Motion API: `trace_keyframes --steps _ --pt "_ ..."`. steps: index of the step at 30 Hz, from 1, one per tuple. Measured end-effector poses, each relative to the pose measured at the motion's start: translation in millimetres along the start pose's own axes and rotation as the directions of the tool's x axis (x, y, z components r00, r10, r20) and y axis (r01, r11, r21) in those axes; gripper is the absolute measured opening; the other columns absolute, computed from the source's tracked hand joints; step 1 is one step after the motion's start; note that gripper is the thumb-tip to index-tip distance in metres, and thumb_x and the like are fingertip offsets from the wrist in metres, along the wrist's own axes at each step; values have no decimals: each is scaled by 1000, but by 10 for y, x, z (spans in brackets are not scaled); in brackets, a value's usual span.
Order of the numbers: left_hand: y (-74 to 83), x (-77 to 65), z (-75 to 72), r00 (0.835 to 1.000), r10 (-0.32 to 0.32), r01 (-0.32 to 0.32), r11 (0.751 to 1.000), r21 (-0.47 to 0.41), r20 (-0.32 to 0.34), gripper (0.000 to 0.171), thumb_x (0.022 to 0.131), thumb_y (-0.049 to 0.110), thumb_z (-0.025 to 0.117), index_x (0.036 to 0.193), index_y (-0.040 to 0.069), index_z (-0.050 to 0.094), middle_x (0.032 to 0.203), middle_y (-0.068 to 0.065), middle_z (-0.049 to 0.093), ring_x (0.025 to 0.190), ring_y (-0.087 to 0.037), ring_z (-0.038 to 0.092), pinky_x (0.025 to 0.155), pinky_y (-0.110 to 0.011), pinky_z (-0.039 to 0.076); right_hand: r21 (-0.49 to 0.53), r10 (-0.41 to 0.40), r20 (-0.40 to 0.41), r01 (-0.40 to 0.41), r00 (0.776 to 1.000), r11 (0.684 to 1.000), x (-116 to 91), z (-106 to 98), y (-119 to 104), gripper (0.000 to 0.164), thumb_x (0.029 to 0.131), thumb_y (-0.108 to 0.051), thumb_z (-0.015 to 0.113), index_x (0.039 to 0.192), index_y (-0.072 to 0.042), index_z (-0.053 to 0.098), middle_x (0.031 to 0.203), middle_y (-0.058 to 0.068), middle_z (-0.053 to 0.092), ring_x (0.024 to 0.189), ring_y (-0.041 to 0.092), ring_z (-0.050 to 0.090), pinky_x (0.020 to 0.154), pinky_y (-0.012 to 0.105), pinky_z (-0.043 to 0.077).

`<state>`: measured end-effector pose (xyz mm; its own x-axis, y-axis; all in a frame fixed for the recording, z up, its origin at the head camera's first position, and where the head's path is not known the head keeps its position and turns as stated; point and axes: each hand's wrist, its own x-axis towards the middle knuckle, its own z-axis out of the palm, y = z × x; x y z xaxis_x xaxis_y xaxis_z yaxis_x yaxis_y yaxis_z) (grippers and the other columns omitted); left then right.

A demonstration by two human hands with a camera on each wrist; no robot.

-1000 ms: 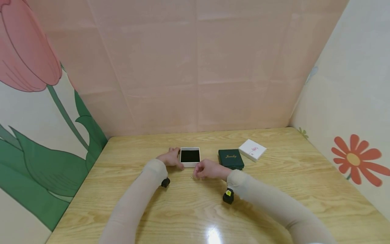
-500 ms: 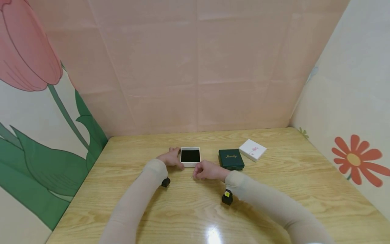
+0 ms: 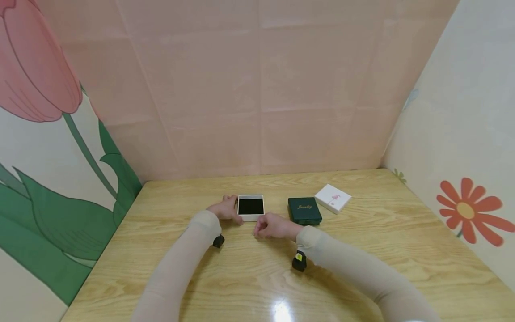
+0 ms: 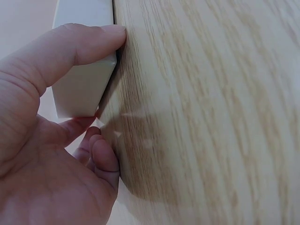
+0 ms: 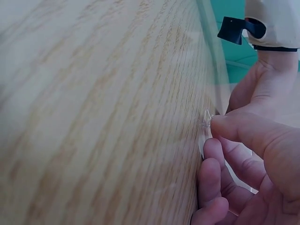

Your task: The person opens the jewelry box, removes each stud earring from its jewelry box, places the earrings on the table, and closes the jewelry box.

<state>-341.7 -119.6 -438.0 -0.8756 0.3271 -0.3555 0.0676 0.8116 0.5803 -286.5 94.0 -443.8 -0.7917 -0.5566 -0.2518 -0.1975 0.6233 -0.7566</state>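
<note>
A shallow white box (image 3: 251, 218) with a black lining (image 3: 251, 206) lies uncovered on the table. My left hand (image 3: 226, 208) grips its left end. In the left wrist view the thumb (image 4: 89, 43) lies along one wall of the white box (image 4: 79, 93), and the other fingers are partly hidden around its end. Just in front of the box's right corner, my right hand (image 3: 273, 225) is low over the tabletop. Its thumb and forefinger pinch a tiny, shiny, silvery piece of jewellery (image 5: 207, 121); most of it is covered, so its exact kind is unclear.
Right of the hands sits a dark green box (image 3: 305, 210) with gold lettering. Behind it and farther right is a white lid-like box (image 3: 333, 197) with a pink flower print. The wooden table (image 3: 241, 277) meets a pink backdrop (image 3: 257, 89) at its far edge.
The right hand and wrist have shifted very slightly left, still pinching the small piece. The left hand and the boxes have stayed in place.
</note>
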Motion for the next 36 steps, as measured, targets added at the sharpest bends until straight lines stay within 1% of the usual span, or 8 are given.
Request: trace_keyframes --steps 5,10,17,20,23,27,30,36 --pt "-14 23 -3 1000 -4 4 1000 -5 4 109 72 27 82 154 6 13 155 -26 11 141 -37 22 114 -55 23 9 3 1 -3 1000 1000 -1 -3 -13 4 90 -7 66 91 -6 69 79 -2 62 65 11 50 60 23 42" --pt "-23 28 -12 1000 7 -7 1000 -2 5 109 72 28 82 154 5 13 154 -26 11 140 -37 24 113 -54 23 15 -6 8 6 1000 1000 -7 -4 -23 4 90 -7 66 92 -5 69 78 -3 63 64 10 50 59 22 42" --pt "-32 26 -23 1000 8 -8 1000 -5 9 110 73 27 82 154 4 12 155 -27 9 142 -37 21 114 -55 22 46 -9 27 7 1000 999 18 -13 11 5 89 -9 67 92 -5 69 79 -2 64 65 10 51 59 23 44" --pt "-33 29 -17 1000 5 -5 1000 -5 12 109 73 28 82 154 5 13 155 -26 10 142 -36 20 114 -55 22 76 -21 36 18 999 997 17 -28 25 4 89 -6 65 92 -6 69 81 -1 66 67 11 52 60 23 45" --pt "-34 35 -12 1000 2 -2 1000 1 15 108 72 29 81 154 6 15 155 -25 11 143 -35 19 113 -55 23 101 -32 38 28 999 995 -6 -67 16 9 90 -2 61 93 -6 68 85 2 67 68 12 55 62 25 46" --pt "-31 38 -12 1000 4 -4 1000 7 12 108 72 29 81 154 5 15 156 -25 10 144 -35 17 113 -57 23 100 -44 11 43 999 994 -54 -153 -27 13 90 -1 56 95 -6 67 91 4 69 70 16 58 64 28 49" --pt "-26 36 -11 1000 8 -8 1000 5 11 108 72 28 81 154 5 15 157 -25 10 145 -35 15 113 -56 22 96 -50 -25 53 998 994 -92 -229 -66 11 91 -4 57 97 -5 67 94 5 69 70 18 59 64 31 51" --pt "-23 37 -5 1000 15 -15 1000 -1 8 106 73 27 81 153 4 16 153 -24 15 140 -33 23 113 -52 24 107 -37 -80 45 996 993 -142 -379 -95 14 94 -15 62 103 -6 67 97 6 67 78 24 60 70 40 52"
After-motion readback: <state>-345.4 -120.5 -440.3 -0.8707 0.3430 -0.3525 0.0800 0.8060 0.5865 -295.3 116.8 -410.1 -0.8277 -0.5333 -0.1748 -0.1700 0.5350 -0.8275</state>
